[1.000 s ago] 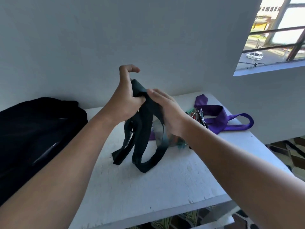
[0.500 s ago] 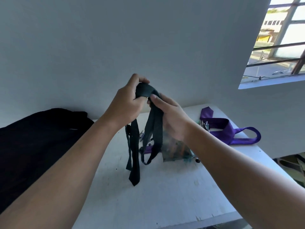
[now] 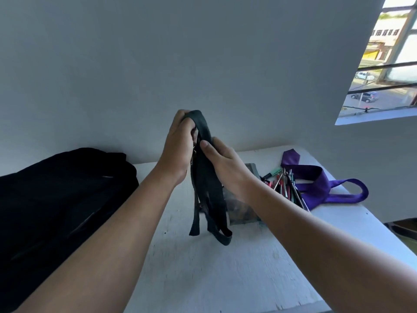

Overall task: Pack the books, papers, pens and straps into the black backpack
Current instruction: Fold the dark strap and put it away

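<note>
White table [image 3: 225, 279] by grey wall [image 3: 180, 53]

Both hands gripping black strap [image 3: 206, 181] above white table [image 3: 225, 267], backpack [image 3: 56, 199] left

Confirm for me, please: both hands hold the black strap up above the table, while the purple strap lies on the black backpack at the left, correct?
Not quite. In the head view the purple strap lies on the white table at the right, beside the pens, not on the black backpack. The rest stands: the left hand and right hand hold the black strap up.
</note>
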`<action>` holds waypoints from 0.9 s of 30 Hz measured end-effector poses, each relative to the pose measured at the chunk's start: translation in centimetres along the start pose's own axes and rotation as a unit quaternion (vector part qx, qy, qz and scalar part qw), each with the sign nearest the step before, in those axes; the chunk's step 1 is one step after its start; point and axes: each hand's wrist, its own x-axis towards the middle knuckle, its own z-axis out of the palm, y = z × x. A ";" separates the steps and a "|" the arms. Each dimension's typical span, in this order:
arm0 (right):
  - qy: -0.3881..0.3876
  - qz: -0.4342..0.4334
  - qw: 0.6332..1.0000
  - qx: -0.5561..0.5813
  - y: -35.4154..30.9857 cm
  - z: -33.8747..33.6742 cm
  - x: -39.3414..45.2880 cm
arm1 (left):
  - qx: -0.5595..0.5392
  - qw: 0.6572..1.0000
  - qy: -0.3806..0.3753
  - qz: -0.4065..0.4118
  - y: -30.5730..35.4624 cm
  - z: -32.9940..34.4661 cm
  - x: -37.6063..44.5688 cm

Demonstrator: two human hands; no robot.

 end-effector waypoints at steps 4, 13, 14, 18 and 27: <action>-0.001 -0.002 0.999 -0.040 0.7 0.9 0.7 | -0.022 1.000 0.005 -0.013 -0.2 0.2 0.1; -0.056 0.008 0.996 -0.063 0.7 -0.2 0.3 | -0.122 0.992 0.041 -0.013 -0.8 -0.2 0.5; -0.053 0.025 0.998 -0.010 0.6 -0.4 0.2 | -0.154 0.987 0.028 -0.030 -0.5 -0.3 0.5; 0.001 0.043 0.998 0.040 1.0 -0.9 0.7 | -0.123 0.990 -0.039 -0.064 -0.4 -0.9 0.5; 0.027 -0.101 0.994 0.005 0.7 -1.6 1.3 | 0.143 0.985 -0.086 -0.032 -1.5 -1.4 0.3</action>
